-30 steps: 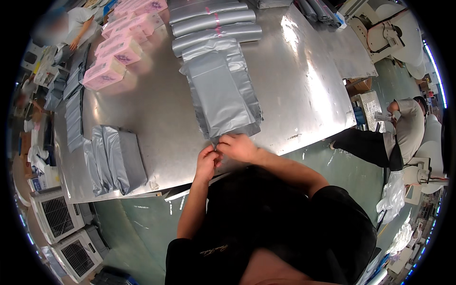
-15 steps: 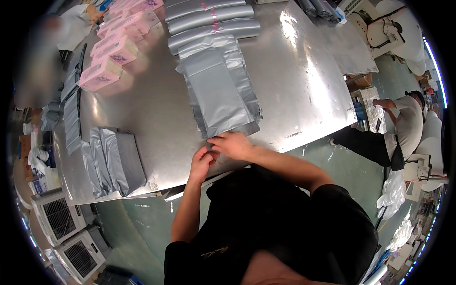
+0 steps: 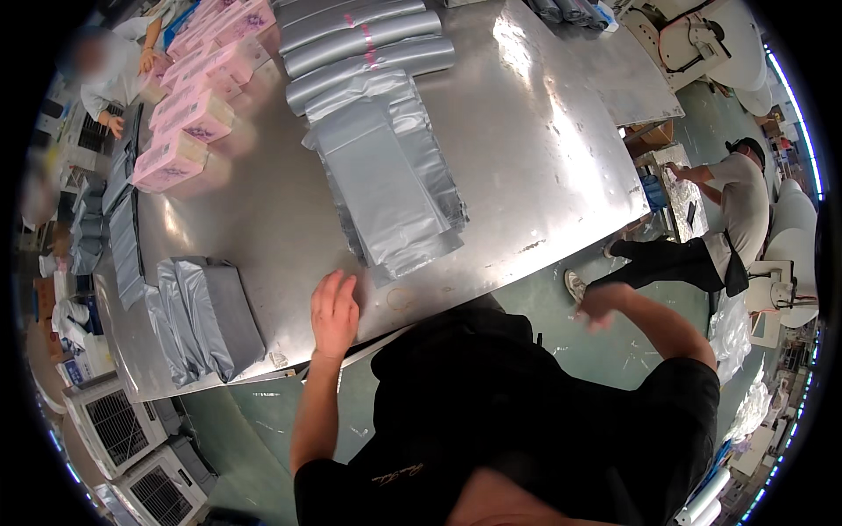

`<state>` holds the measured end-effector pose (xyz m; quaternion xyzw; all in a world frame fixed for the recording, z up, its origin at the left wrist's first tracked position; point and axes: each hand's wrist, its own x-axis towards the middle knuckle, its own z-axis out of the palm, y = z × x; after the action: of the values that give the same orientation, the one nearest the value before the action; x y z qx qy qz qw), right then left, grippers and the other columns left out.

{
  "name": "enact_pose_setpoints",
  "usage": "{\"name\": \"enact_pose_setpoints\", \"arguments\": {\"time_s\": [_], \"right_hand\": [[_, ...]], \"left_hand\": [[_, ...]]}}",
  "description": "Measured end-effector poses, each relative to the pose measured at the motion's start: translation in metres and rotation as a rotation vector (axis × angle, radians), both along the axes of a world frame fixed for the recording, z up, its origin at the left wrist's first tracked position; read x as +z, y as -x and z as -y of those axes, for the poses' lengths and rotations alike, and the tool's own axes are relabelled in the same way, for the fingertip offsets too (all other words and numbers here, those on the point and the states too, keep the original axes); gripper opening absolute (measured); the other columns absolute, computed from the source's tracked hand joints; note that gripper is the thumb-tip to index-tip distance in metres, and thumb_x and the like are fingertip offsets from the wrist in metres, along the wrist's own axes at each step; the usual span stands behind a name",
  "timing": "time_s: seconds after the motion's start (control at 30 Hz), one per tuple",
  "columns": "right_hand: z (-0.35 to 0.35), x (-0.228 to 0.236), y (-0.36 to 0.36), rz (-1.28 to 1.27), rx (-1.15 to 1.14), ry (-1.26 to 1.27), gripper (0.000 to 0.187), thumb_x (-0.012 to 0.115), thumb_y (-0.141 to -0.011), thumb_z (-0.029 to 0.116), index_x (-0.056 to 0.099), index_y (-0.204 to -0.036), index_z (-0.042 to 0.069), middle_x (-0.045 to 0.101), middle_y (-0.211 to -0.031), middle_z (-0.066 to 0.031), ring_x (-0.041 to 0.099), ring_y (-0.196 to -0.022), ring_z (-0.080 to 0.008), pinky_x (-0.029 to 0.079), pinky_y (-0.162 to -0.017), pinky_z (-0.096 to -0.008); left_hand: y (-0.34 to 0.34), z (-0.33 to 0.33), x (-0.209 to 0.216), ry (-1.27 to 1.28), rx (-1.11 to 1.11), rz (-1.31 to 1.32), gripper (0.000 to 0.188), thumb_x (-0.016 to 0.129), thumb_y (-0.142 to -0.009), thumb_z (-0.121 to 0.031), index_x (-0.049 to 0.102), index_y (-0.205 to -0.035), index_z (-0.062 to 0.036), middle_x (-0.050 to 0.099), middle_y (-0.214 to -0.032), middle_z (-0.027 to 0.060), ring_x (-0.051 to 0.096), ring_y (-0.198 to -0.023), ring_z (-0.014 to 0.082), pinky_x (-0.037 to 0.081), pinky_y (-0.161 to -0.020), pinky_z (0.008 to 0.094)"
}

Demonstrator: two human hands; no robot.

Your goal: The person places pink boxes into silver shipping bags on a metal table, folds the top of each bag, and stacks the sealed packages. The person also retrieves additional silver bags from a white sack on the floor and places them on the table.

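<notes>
My left hand lies at the table's front edge, palm down, fingers stretched out and holding nothing. Off the table to the right, my right hand hangs over the floor, smeared by motion, so its fingers cannot be made out. A flat stack of grey plastic mailing bags lies beyond my left hand, slightly fanned, its far end against rolled grey bags. On the bare metal near my left hand is a thin tan ring; I cannot tell if it is a band or a mark.
Pink printed packs line the far left of the metal table. Folded grey bags stand at the front left. A co-worker is at the far left; another person works at the right.
My hands, together at the near end of the bag stack before, have parted. The left has moved left onto the table; the right has swung right, off it. The far-left co-worker's hands have come into view.
</notes>
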<state>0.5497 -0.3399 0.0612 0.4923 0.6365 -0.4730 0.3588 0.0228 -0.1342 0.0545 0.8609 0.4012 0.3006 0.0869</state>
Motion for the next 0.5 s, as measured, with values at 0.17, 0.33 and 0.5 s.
{"name": "enact_pose_setpoints", "arguments": {"time_s": [0.17,0.33,0.5], "right_hand": [[-0.188,0.073,0.105,-0.493,0.481,-1.595,0.051,0.066,-0.079,0.010,0.064,-0.130,0.013,0.064,-0.127,-0.0021,0.056,-0.082,-0.0195,0.051,-0.072,-0.0321],[-0.239,0.026,0.118,-0.568,0.826,-1.520,0.045,0.063,-0.079,0.018,0.067,-0.123,0.019,0.058,-0.138,0.0026,0.056,-0.087,-0.0158,0.049,-0.069,-0.0290],[-0.246,0.004,0.115,-1.011,0.124,-1.261,0.013,0.069,-0.092,0.023,0.073,-0.100,0.013,0.068,-0.101,-0.0001,0.057,-0.076,-0.0156,0.047,-0.064,-0.0301]], "left_hand": [[-0.018,-0.024,0.035,-0.227,-0.461,-0.338,0.039,0.065,-0.085,-0.007,0.068,-0.123,-0.0074,0.061,-0.138,0.0090,0.056,-0.129,0.0244,0.047,-0.111,0.0456],[-0.024,-0.040,0.011,-0.217,-0.438,-0.339,0.029,0.069,-0.082,-0.007,0.073,-0.111,-0.0060,0.067,-0.127,0.0056,0.061,-0.124,0.0249,0.047,-0.112,0.0463],[-0.016,-0.038,-0.003,0.176,-0.195,0.085,0.016,0.072,-0.089,-0.010,0.073,-0.102,-0.0013,0.072,-0.103,0.0075,0.069,-0.102,0.0240,0.052,-0.099,0.0384]]}}
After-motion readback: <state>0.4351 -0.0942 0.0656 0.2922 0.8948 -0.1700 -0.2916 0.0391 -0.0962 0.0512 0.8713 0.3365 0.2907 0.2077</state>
